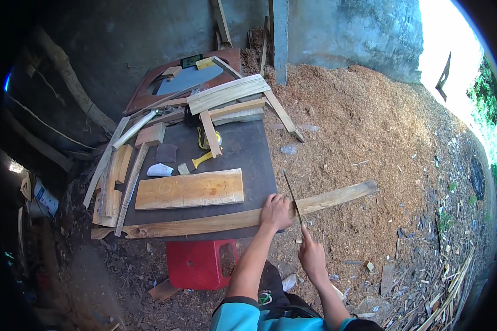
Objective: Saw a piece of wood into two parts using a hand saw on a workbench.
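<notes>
A long wooden plank (337,198) lies along the near edge of the dark table, and its right end sticks out past the table's corner. My left hand (276,212) is closed over the plank near that corner, pressing it down. Just to the right, my right hand (312,255) grips a handsaw (291,190), its handle hidden in my fingers. The thin blade points away from me and crosses the plank beside my left hand. A shorter, wider board (190,189) rests on the table behind the plank.
The dark table (254,154) also bears a yellow-handled brush (201,160), a tape measure (204,140), a hammer (135,129) and stacked wood pieces (229,94). A red plastic stool (199,267) stands below its near edge. Sawdust (348,127) is heaped on the right.
</notes>
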A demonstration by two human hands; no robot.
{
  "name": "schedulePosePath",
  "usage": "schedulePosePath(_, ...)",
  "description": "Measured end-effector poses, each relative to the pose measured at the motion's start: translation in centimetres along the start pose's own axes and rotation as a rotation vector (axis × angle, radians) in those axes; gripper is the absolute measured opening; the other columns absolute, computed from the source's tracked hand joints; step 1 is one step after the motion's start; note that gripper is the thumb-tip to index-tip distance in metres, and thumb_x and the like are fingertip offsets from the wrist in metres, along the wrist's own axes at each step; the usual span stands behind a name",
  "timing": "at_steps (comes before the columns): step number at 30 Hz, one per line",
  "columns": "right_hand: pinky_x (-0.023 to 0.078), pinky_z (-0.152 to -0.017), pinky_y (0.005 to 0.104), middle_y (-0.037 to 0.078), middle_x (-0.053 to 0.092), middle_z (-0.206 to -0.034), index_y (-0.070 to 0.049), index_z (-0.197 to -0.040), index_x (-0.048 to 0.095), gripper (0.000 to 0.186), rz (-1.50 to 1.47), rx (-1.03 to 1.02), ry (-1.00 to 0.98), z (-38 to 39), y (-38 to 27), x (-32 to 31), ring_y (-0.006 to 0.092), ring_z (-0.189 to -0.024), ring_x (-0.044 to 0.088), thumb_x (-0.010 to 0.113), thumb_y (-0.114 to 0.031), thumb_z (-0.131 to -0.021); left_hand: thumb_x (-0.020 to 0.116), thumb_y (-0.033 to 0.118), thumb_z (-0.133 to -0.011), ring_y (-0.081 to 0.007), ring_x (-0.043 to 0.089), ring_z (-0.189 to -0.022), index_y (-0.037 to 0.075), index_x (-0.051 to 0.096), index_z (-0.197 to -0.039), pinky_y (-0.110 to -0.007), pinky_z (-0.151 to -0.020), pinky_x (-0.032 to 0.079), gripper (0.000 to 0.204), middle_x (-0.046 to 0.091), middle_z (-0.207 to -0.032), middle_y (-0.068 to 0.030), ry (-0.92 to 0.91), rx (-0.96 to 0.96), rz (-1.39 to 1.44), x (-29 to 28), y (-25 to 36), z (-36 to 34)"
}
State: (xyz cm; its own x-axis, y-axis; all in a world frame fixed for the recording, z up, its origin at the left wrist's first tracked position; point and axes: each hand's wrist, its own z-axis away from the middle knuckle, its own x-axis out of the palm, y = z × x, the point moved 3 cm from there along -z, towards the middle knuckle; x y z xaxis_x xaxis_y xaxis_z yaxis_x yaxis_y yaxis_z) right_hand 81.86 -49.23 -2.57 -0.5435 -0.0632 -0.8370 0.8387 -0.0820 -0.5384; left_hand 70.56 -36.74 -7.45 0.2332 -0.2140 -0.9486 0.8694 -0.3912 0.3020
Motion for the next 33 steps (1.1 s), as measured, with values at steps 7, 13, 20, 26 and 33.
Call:
schedulePosePath(7, 0.048, -0.055, 0.0516, 0.025, 0.057, -0.061, -0.014, -0.13, 0.045, 0.053, -0.049, 0.027, 0.003, -1.0, -0.5, 1.8, 0.041, -0.056, 0.059, 0.05, -0.002, -0.079, 0.068, 0.022, -0.062, -0.0232, 0.05, -0.11, 0.003, 0.057, -0.094, -0.037, -0.1, 0.028, 0.038, 0.06, -0.105, -0.0137, 0.101, -0.003, 0.032, -0.7, -1.4, 1.2)
schedulePosePath(13, 0.047, -0.05, 0.0491, 0.023, 0.056, -0.056, -0.012, -0.132, 0.043, 0.058, -0.118, -0.121, 0.19, -5.2, 2.8, 2.3, 0.0375, -0.052, 0.059, 0.051, -0.002, -0.076, 0.067, 0.021, -0.062, -0.0232, 0.049, -0.111, 0.002, 0.056, -0.095, -0.036, -0.101, 0.028, 0.039, 0.06, -0.105, -0.014, 0.102, 0.045, 0.006, -0.1, 1.0, -0.9)
schedulePosePath(20, 0.047, -0.049, 0.0483, 0.024, 0.056, -0.057, -0.011, -0.13, 0.046, 0.056, -0.153, -0.047, 0.066, 2.6, 1.5, 1.4, 0.0385, -0.051, 0.058, 0.052, 0.001, -0.076, 0.065, 0.018, -0.061, -0.022, 0.047, -0.114, 0.002, 0.055, -0.101, -0.035, -0.103, 0.026, 0.044, 0.059, -0.108, -0.013, 0.062, -0.018, 0.001, -0.3, -0.8, 0.7)
schedulePosePath(26, 0.047, -0.049, 0.0474, 0.023, 0.057, -0.058, -0.009, -0.129, 0.047, 0.051, -0.157, -0.113, 0.209, -5.8, 2.7, 2.8, 0.0368, -0.052, 0.059, 0.05, -0.002, -0.078, 0.065, 0.019, -0.061, -0.0221, 0.047, -0.114, 0.001, 0.055, -0.102, -0.035, -0.103, 0.026, 0.046, 0.059, -0.108, -0.0136, 0.047, 0.033, 0.013, -0.1, 1.2, -0.7)
schedulePosePath(33, 0.046, -0.051, 0.0462, 0.022, 0.058, -0.059, -0.008, -0.131, 0.045, 0.058, -0.147, -0.17, 0.121, 0.6, 2.8, 1.0, 0.0366, -0.054, 0.059, 0.052, 0.003, -0.075, 0.068, 0.021, -0.059, -0.0233, 0.047, -0.114, 0.001, 0.056, -0.098, -0.036, -0.103, 0.026, 0.045, 0.059, -0.106, -0.0142, 0.046, -0.021, 0.012, -0.7, -0.2, -0.1)
